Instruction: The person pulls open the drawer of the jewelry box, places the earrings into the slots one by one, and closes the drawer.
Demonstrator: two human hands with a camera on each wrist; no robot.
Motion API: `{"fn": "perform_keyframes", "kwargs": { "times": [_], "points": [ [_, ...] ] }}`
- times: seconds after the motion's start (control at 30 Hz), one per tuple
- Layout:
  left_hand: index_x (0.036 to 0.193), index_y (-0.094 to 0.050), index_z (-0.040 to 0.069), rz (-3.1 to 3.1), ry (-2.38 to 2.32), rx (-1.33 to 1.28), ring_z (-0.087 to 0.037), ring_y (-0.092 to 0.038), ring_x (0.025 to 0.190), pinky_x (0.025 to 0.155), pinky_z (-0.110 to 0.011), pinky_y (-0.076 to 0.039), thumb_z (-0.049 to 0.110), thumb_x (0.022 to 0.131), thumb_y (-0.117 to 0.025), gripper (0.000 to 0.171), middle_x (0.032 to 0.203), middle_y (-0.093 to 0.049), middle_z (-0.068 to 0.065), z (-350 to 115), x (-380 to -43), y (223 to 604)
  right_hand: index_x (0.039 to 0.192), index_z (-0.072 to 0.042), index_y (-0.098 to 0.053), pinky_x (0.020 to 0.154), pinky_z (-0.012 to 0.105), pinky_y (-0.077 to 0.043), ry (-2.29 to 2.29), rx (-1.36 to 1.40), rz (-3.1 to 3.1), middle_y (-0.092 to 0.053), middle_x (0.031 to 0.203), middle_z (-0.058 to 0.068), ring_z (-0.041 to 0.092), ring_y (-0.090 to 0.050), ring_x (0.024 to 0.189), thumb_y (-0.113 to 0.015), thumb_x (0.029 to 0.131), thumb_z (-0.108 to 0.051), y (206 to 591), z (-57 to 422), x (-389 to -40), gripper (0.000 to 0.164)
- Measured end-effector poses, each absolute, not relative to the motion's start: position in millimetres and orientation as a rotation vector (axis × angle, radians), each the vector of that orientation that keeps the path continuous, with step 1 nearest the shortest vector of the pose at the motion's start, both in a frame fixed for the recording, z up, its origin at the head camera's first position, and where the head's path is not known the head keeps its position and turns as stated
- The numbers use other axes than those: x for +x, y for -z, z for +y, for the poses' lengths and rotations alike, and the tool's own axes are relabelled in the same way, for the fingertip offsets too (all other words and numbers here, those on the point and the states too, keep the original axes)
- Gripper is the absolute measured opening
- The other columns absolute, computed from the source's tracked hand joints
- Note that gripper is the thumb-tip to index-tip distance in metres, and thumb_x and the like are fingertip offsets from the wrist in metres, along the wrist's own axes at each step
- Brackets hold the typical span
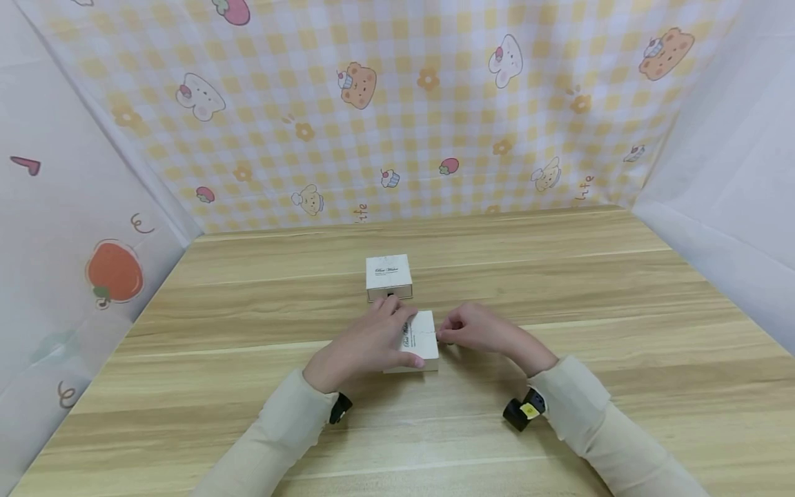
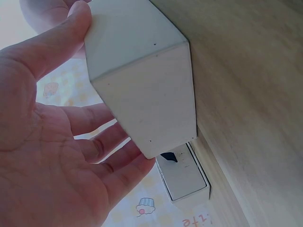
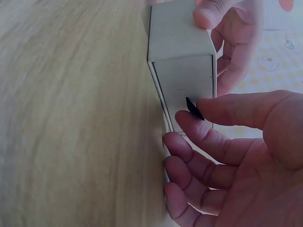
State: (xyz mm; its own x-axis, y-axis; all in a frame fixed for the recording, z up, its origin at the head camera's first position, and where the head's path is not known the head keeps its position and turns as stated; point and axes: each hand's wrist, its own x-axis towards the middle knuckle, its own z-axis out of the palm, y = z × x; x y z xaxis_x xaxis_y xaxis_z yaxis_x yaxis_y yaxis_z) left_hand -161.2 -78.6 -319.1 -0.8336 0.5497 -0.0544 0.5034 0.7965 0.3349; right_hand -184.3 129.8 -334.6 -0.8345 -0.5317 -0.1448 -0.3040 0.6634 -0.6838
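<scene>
A white drawer-style box (image 1: 425,345) with dark printing on top lies on the wooden table in front of the person. My left hand (image 1: 366,344) grips it from the left, thumb on the near side and fingers over toward the far side. At the box's right end, my right hand (image 1: 477,328) pinches a small black pull tab (image 3: 193,109) between thumb and index finger. In the right wrist view, the drawer front (image 3: 182,80) sits flush inside the sleeve, and the other fingers curl beside the box's lower edge.
A second white box (image 1: 388,272) of the same kind stands just behind the held one, a black tab on its front. Yellow-checked cloth (image 1: 428,117) hangs behind the table (image 1: 559,276), with white cloth (image 1: 733,172) at the sides.
</scene>
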Motion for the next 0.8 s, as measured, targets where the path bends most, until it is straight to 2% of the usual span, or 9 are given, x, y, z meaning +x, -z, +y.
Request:
{"fn": "perform_keyframes", "kwargs": {
  "times": [0.23, 0.8],
  "points": [
    [0.135, -0.045, 0.005, 2.834, -0.464, 0.839, -0.027, -0.041, 0.118, 0.096, -0.041, -0.041, 0.05, 0.071, -0.075, 0.084, 0.136, -0.042, -0.014, -78.3, -161.1, 319.3, 0.076, -0.002, -0.066, 0.049, 0.02, -0.03, 0.977, -0.644, 2.547, -0.043, 0.056, -0.007, 0.008, -0.037, 0.052, -0.059, 0.088, -0.014, 336.1, 128.5, -182.6, 0.018],
    [0.136, -0.044, 0.003, 2.82, -0.495, 0.837, -0.029, -0.039, 0.122, 0.099, -0.042, -0.038, 0.047, 0.072, -0.076, 0.084, 0.139, -0.04, -0.016, -79.2, -160.9, 318.3, 0.072, -0.002, -0.061, 0.05, 0.021, -0.031, 0.958, -0.615, 2.53, -0.043, 0.057, -0.006, 0.008, -0.038, 0.053, -0.059, 0.088, -0.013, 333.5, 133.3, -184.9, 0.02]
  ]
}}
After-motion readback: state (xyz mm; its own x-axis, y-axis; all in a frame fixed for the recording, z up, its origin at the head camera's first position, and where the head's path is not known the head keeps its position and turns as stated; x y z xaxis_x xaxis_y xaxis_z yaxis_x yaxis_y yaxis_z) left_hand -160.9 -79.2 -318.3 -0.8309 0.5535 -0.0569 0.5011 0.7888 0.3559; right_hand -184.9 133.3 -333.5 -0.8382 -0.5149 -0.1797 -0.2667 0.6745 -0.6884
